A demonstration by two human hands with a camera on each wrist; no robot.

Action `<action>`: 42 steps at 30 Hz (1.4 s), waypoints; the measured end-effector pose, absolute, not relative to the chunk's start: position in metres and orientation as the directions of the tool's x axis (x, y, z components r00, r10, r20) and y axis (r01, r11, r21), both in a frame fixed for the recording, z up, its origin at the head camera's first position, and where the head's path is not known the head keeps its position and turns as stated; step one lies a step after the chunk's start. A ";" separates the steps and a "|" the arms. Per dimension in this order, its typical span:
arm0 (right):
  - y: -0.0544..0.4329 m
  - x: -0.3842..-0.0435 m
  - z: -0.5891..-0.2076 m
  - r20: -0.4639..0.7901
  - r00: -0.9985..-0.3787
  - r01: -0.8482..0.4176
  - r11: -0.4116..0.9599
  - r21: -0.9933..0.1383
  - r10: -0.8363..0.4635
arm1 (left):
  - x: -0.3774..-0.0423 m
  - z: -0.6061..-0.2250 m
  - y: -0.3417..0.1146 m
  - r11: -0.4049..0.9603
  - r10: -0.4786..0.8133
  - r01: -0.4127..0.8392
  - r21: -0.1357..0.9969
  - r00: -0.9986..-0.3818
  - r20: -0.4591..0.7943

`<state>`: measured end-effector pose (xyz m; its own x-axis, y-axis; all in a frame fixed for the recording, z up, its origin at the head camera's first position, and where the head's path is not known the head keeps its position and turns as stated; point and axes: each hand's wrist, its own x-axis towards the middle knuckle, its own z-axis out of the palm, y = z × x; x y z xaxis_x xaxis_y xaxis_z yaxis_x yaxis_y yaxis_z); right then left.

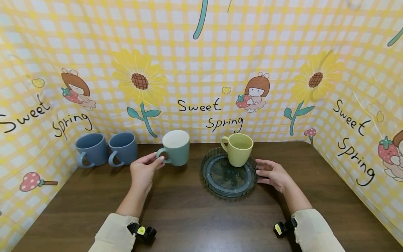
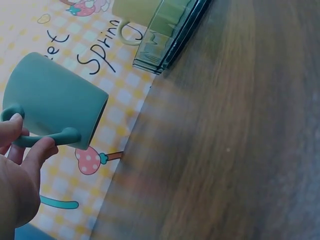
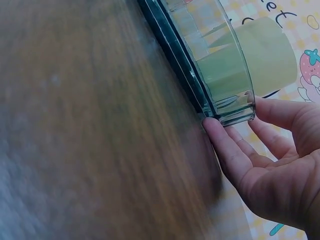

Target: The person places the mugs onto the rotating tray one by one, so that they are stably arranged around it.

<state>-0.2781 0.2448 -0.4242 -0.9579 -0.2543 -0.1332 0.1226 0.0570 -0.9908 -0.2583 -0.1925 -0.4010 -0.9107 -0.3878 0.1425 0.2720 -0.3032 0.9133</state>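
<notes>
My left hand (image 1: 143, 171) pinches the handle of a teal mug (image 1: 180, 150) with a white inside. The mug is upright; in the left wrist view its base (image 2: 99, 122) appears raised off the tabletop. To its right, a round, dark see-through tray (image 1: 228, 185) with a ribbed wall rests on the table. A yellow-green mug (image 1: 240, 150) stands in the back right of the tray, its handle to the left. My right hand (image 1: 274, 175) touches the tray's right side with its fingertips (image 3: 216, 131) spread along the outer wall, fairly straight.
Two blue mugs stand side by side at the back left, one (image 1: 92, 148) beside the other (image 1: 123, 147), handles toward me. A brown wooden table (image 1: 195, 213) lies beneath everything. Yellow checked cloth (image 1: 201, 70) hangs along its back and sides.
</notes>
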 end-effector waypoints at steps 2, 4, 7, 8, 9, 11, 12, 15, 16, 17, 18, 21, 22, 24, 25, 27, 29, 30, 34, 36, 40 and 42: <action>0.245 -0.278 -0.424 -0.135 -0.958 0.126 0.053 -0.991 -0.254 | -0.258 -0.401 -0.192 -0.300 -0.383 0.273 0.914 -0.912 0.147; 0.245 -0.278 -0.425 -0.135 -0.957 0.126 0.052 -0.991 -0.256 | -0.258 -0.400 -0.190 -0.298 -0.380 0.275 0.914 -0.913 0.151; 0.245 -0.279 -0.426 -0.131 -0.957 0.122 0.054 -0.991 -0.259 | -0.258 -0.399 -0.188 -0.296 -0.380 0.280 0.913 -0.912 0.156; 0.245 -0.279 -0.426 -0.131 -0.957 0.121 0.055 -0.991 -0.259 | -0.258 -0.398 -0.187 -0.294 -0.378 0.280 0.914 -0.912 0.158; 0.245 -0.280 -0.426 -0.130 -0.957 0.120 0.056 -0.991 -0.258 | -0.258 -0.398 -0.187 -0.293 -0.377 0.280 0.914 -0.913 0.158; 0.245 -0.280 -0.426 -0.130 -0.957 0.119 0.057 -0.991 -0.258 | -0.258 -0.397 -0.185 -0.289 -0.373 0.279 0.916 -0.914 0.161; 0.245 -0.280 -0.426 -0.131 -0.957 0.120 0.057 -0.991 -0.258 | -0.258 -0.396 -0.184 -0.287 -0.370 0.278 0.917 -0.915 0.162; 0.245 -0.279 -0.425 -0.133 -0.958 0.122 0.057 -0.991 -0.255 | -0.258 -0.395 -0.182 -0.281 -0.361 0.273 0.920 -0.918 0.162; 0.245 -0.279 -0.425 -0.133 -0.958 0.123 0.057 -0.991 -0.256 | -0.258 -0.394 -0.181 -0.278 -0.356 0.271 0.922 -0.920 0.163; 0.245 -0.278 -0.425 -0.134 -0.958 0.123 0.058 -0.991 -0.254 | -0.258 -0.394 -0.180 -0.274 -0.351 0.270 0.923 -0.922 0.165; 0.245 -0.278 -0.425 -0.133 -0.958 0.122 0.057 -0.991 -0.254 | -0.258 -0.394 -0.180 -0.272 -0.348 0.272 0.923 -0.922 0.169; 0.245 -0.279 -0.426 -0.131 -0.959 0.121 0.055 -0.991 -0.250 | -0.263 -0.399 -0.179 -0.254 -0.330 0.297 0.921 -0.921 0.206; 0.245 -0.279 -0.426 -0.128 -0.959 0.118 0.055 -0.991 -0.251 | -0.263 -0.399 -0.178 -0.252 -0.332 0.297 0.921 -0.921 0.206; 0.244 -0.279 -0.426 -0.128 -0.960 0.118 0.056 -0.991 -0.249 | -0.264 -0.398 -0.176 -0.251 -0.329 0.301 0.920 -0.920 0.211; 0.244 -0.279 -0.426 -0.130 -0.960 0.119 0.058 -0.991 -0.247 | -0.264 -0.398 -0.175 -0.250 -0.326 0.300 0.921 -0.921 0.212; 0.244 -0.278 -0.426 -0.129 -0.960 0.117 0.060 -0.991 -0.248 | -0.263 -0.396 -0.172 -0.256 -0.319 0.301 0.919 -0.923 0.214; 0.244 -0.279 -0.426 -0.132 -0.961 0.121 0.060 -0.991 -0.243 | -0.259 -0.390 -0.169 -0.263 -0.320 0.283 0.922 -0.927 0.193; 0.243 -0.279 -0.426 -0.134 -0.961 0.123 0.060 -0.991 -0.242 | -0.259 -0.390 -0.168 -0.264 -0.317 0.283 0.922 -0.928 0.194; 0.243 -0.279 -0.427 -0.132 -0.962 0.122 0.057 -0.991 -0.238 | -0.260 -0.388 -0.165 -0.257 -0.303 0.272 0.927 -0.934 0.190; 0.243 -0.279 -0.427 -0.131 -0.963 0.120 0.059 -0.991 -0.237 | -0.260 -0.387 -0.163 -0.254 -0.295 0.269 0.929 -0.936 0.191; 0.243 -0.279 -0.426 -0.134 -0.963 0.122 0.064 -0.990 -0.234 | -0.261 -0.386 -0.160 -0.253 -0.284 0.265 0.931 -0.940 0.190; 0.243 -0.279 -0.426 -0.135 -0.962 0.122 0.066 -0.990 -0.237 | -0.261 -0.386 -0.158 -0.248 -0.277 0.263 0.932 -0.942 0.192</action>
<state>-0.2786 0.2434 -0.4259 -0.9623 -0.2365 -0.1346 0.1224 0.0656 -0.9903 -0.2614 -0.1584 -0.3859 -0.9415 -0.2767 0.1923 0.2633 -0.2483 0.9322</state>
